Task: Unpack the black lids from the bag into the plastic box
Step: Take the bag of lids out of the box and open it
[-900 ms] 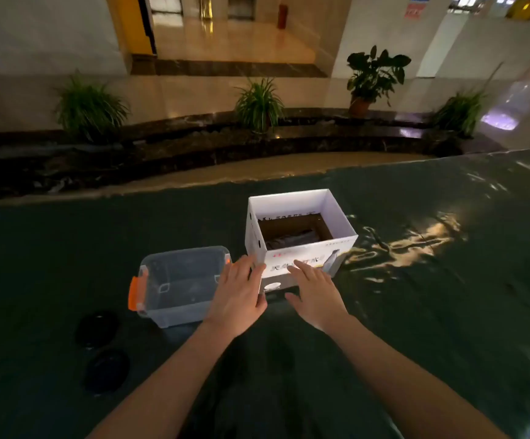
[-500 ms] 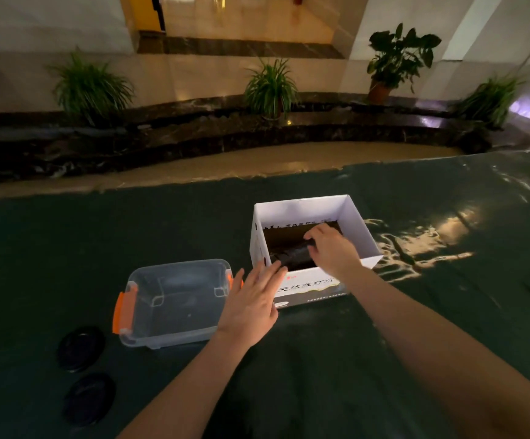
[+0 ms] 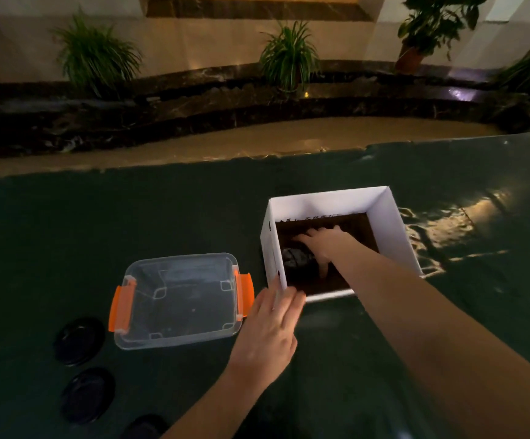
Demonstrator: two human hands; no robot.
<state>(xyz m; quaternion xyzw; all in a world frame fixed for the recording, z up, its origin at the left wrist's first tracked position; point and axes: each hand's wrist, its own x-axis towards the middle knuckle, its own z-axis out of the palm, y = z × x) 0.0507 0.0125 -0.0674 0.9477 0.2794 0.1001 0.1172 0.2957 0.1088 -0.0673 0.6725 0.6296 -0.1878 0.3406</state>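
Observation:
A white cardboard carton (image 3: 393, 229), the bag, stands open on the dark green table. My right hand (image 3: 323, 243) reaches down inside it, fingers spread over a dark bundle of black lids (image 3: 297, 258) on its brown floor; a grip is not discernible. My left hand (image 3: 270, 324) lies flat against the carton's near left corner, holding nothing. The clear plastic box (image 3: 178, 299) with orange latches sits open and empty to the carton's left. Three loose black lids lie on the table at the lower left: one (image 3: 79, 340), another (image 3: 87, 394), and a third (image 3: 144, 427) partly cut off.
The table's far edge (image 3: 193, 161) runs across the middle of the view, with a tan floor and a dark stone planter with green plants (image 3: 289, 55) beyond. Wrinkled shiny covering (image 3: 441, 229) lies right of the carton.
My right hand went from the carton's near wall over the rim and down inside onto the dark bundle. My left hand slid to the carton's near left corner. The view tilted down and closer.

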